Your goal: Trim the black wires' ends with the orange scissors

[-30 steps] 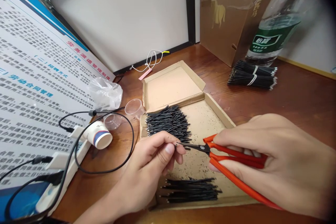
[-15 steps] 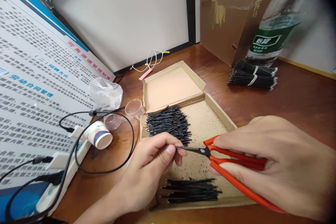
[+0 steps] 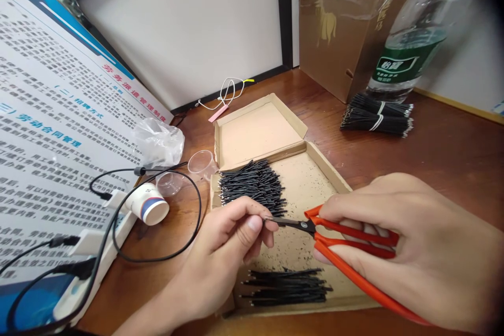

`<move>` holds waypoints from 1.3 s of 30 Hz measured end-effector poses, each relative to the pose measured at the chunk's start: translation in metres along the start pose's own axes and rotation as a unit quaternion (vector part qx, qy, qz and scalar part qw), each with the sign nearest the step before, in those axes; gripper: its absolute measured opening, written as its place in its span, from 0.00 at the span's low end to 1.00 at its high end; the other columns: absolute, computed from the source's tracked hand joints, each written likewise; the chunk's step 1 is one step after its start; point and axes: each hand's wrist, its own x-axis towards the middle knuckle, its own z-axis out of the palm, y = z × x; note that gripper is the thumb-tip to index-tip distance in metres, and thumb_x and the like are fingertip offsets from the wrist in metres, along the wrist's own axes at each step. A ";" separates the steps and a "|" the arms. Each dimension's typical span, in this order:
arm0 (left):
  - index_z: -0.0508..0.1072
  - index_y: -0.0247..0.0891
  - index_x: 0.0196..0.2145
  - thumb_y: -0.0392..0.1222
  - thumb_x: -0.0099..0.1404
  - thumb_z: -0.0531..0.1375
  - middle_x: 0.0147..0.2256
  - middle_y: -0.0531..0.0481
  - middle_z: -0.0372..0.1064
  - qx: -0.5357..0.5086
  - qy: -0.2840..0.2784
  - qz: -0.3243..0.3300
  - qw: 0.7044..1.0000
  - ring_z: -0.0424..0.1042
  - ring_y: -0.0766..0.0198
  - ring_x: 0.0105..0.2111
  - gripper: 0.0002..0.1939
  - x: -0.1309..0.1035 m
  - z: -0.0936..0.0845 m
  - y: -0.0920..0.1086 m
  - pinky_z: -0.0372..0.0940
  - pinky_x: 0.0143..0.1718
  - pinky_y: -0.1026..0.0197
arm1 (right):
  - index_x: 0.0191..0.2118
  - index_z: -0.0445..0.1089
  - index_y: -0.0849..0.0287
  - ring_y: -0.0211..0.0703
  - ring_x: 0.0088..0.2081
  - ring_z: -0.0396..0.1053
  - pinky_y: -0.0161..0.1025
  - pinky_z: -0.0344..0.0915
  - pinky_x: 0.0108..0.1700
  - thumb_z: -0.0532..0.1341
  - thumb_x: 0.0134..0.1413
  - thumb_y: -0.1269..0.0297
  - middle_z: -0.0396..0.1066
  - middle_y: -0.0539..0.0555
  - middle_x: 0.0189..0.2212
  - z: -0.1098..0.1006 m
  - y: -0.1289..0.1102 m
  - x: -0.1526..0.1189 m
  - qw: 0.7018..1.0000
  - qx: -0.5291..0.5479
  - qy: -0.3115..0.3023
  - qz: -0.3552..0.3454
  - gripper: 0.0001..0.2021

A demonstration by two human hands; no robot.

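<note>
My right hand (image 3: 409, 241) grips red-handled scissors (image 3: 354, 233), their narrow dark blades pointing left and nearly closed. The blade tips meet the fingertips of my left hand (image 3: 232, 241), whose thumb and forefinger are pinched on something too small to make out. Both hands are over an open cardboard box (image 3: 307, 184). A dense pile of short black wires (image 3: 254, 184) lies in its back left part, just behind my left hand. A smaller row of black wires (image 3: 289, 286) lies near the box's front edge. Tiny dark bits are scattered over the cardboard.
Two tied black wire bundles (image 3: 376, 114) lie at the right beside a water bottle (image 3: 405, 58) and a brown box (image 3: 334, 21). On the left are a paper cup (image 3: 151, 207), clear plastic cups (image 3: 201, 165), a plastic bag (image 3: 159, 142), black cables and a power strip (image 3: 94, 262).
The scissor blades have closed slightly and their handles are a little nearer together. My left hand holds nearly the same pinch. The whole view has shifted very slightly.
</note>
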 end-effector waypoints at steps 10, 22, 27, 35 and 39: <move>0.74 0.34 0.38 0.47 0.77 0.59 0.33 0.50 0.70 -0.042 -0.012 -0.024 0.999 0.68 0.71 0.25 0.13 -0.002 0.003 0.000 0.65 0.26 0.70 | 0.37 0.73 0.57 0.41 0.22 0.62 0.43 0.54 0.27 0.54 0.69 0.68 0.71 0.52 0.23 0.003 0.003 -0.001 0.999 -0.015 0.019 -0.029 0.11; 0.72 0.35 0.38 0.48 0.75 0.62 0.31 0.50 0.70 -0.076 -0.010 -0.040 0.996 0.69 0.71 0.25 0.12 -0.001 0.005 0.000 0.66 0.22 0.72 | 0.36 0.73 0.54 0.43 0.22 0.63 0.43 0.54 0.26 0.56 0.66 0.67 0.70 0.51 0.23 -0.002 0.001 -0.004 1.000 -0.004 0.008 -0.007 0.09; 0.72 0.36 0.39 0.48 0.76 0.62 0.32 0.51 0.70 -0.031 0.002 -0.034 0.999 0.67 0.72 0.24 0.12 -0.002 0.003 -0.001 0.64 0.24 0.72 | 0.37 0.73 0.56 0.42 0.22 0.63 0.42 0.54 0.27 0.55 0.69 0.68 0.72 0.51 0.24 0.000 0.004 -0.002 0.999 -0.018 0.000 -0.031 0.10; 0.72 0.37 0.40 0.49 0.76 0.61 0.33 0.52 0.69 0.013 0.020 -0.014 1.000 0.65 0.72 0.24 0.12 -0.003 0.002 -0.001 0.62 0.25 0.70 | 0.34 0.71 0.57 0.41 0.21 0.59 0.42 0.52 0.27 0.55 0.69 0.68 0.67 0.50 0.20 0.000 0.003 -0.001 0.999 -0.019 0.002 -0.028 0.12; 0.71 0.37 0.40 0.50 0.76 0.61 0.32 0.52 0.68 0.021 0.022 -0.019 0.999 0.66 0.71 0.24 0.12 -0.004 0.001 -0.002 0.62 0.24 0.69 | 0.34 0.73 0.56 0.42 0.22 0.62 0.41 0.55 0.26 0.55 0.68 0.64 0.68 0.51 0.21 -0.001 0.001 -0.003 1.000 -0.023 0.002 0.010 0.12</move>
